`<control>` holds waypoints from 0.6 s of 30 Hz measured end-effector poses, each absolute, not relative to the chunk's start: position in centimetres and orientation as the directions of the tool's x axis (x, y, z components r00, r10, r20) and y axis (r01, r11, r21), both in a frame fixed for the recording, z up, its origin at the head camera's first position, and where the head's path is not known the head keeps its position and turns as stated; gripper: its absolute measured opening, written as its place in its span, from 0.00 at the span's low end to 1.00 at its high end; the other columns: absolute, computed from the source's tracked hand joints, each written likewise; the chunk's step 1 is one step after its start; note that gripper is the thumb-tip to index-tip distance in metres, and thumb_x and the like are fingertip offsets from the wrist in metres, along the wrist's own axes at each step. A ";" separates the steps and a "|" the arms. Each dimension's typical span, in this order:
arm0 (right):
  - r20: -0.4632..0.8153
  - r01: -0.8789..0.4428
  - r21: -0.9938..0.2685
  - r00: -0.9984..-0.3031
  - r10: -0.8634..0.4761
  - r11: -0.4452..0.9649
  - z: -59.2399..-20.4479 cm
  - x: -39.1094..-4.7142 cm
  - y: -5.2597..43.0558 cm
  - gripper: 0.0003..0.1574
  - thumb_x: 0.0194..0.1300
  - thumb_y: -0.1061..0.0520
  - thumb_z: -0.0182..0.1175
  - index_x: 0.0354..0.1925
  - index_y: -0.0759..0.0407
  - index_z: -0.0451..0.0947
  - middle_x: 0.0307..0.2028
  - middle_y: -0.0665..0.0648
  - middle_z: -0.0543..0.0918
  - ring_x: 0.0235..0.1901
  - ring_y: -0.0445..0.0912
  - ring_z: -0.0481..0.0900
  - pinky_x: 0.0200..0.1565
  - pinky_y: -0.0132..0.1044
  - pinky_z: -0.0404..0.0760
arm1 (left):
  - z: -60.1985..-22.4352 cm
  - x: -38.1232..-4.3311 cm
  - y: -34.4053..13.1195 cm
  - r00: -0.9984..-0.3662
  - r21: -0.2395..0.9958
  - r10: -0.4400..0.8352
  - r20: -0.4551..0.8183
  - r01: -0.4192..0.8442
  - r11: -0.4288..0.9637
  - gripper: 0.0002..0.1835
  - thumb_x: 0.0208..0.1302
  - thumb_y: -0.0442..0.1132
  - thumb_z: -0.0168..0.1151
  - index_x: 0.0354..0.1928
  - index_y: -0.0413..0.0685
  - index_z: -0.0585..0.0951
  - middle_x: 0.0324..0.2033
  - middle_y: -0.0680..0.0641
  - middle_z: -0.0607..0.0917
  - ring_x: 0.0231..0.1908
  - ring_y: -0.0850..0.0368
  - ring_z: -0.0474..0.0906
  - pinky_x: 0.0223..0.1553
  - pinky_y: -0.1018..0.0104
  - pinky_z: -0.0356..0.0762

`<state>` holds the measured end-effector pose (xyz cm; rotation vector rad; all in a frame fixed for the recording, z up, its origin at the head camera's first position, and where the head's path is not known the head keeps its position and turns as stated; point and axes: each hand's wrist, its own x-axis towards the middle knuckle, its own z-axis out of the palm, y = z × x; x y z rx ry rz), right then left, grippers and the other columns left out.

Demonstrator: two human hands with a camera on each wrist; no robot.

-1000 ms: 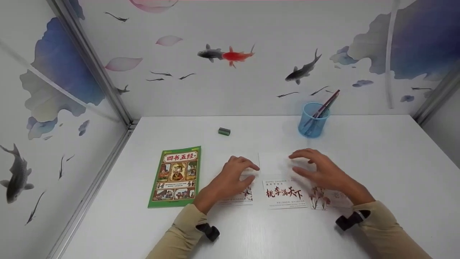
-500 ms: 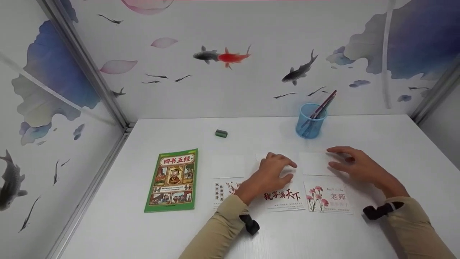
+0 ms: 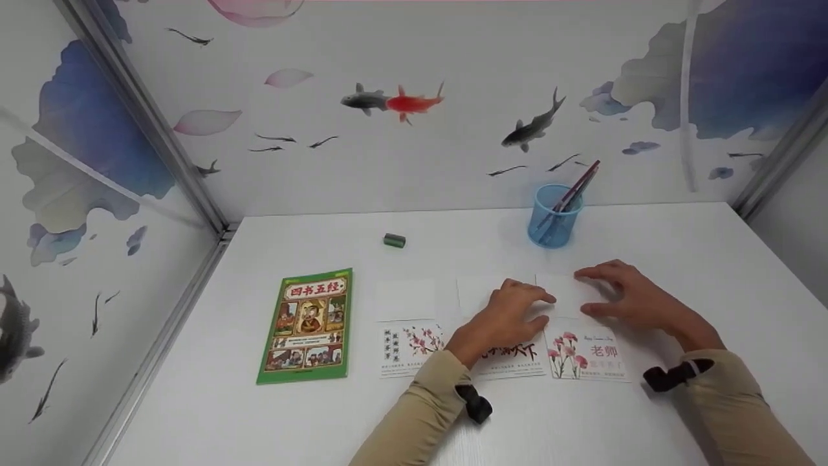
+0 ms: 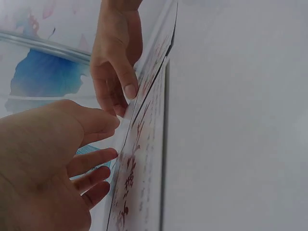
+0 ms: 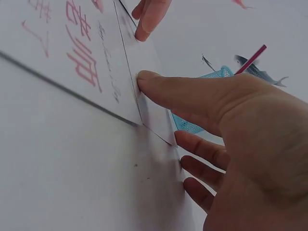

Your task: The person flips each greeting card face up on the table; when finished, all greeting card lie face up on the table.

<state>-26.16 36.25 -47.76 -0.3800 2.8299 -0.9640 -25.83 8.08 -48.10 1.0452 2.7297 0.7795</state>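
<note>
Both hands are at the right-hand greeting card, printed with pink carnations and lying with a plain white panel behind it. My left hand partly covers the middle card with red brush lettering; its thumb and fingers are spread at the white panel's left side. Across from it, my right hand has its thumb on the panel near the crease. Its other fingers lie by the panel's edge in the right wrist view. A plum-blossom card lies at the left.
A green-bordered book lies left of the cards. Farther back are a small green and grey block and a blue mesh pen cup holding pens. Walls enclose the white table at the back and sides.
Both hands have moved right, from the middle card to the carnation card. During the last half second the right hand has come slightly inward, and the left slightly right, narrowing the gap.
</note>
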 end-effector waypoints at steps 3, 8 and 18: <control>0.040 -0.216 -0.633 -0.968 -0.247 0.744 -47.9 -26.2 36.2 0.37 0.70 0.48 0.75 0.73 0.52 0.78 0.67 0.66 0.75 0.67 0.64 0.72 0.71 0.57 0.79 | -48.3 -25.8 8.0 -0.746 0.508 0.662 0.079 0.601 0.617 0.21 0.82 0.47 0.60 0.72 0.62 0.81 0.73 0.58 0.80 0.75 0.56 0.69 0.76 0.58 0.69; 0.226 -0.259 -0.703 -0.964 -0.138 0.663 -47.4 -26.4 35.9 0.27 0.76 0.55 0.69 0.70 0.54 0.80 0.63 0.63 0.80 0.60 0.54 0.78 0.55 0.13 0.74 | -48.5 -25.6 8.1 -0.735 0.559 0.669 0.109 0.602 0.570 0.26 0.83 0.49 0.59 0.78 0.60 0.75 0.76 0.57 0.77 0.77 0.58 0.69 0.78 0.58 0.69; 0.395 -0.426 -0.787 -0.903 -0.168 0.446 -45.4 -25.6 31.8 0.17 0.82 0.57 0.61 0.63 0.59 0.83 0.57 0.61 0.88 0.52 0.31 0.87 0.54 0.21 0.83 | -47.9 -25.1 8.4 -0.758 0.945 0.650 0.052 0.248 0.213 0.34 0.85 0.61 0.51 0.84 0.59 0.62 0.72 0.52 0.81 0.69 0.64 0.79 0.69 0.66 0.79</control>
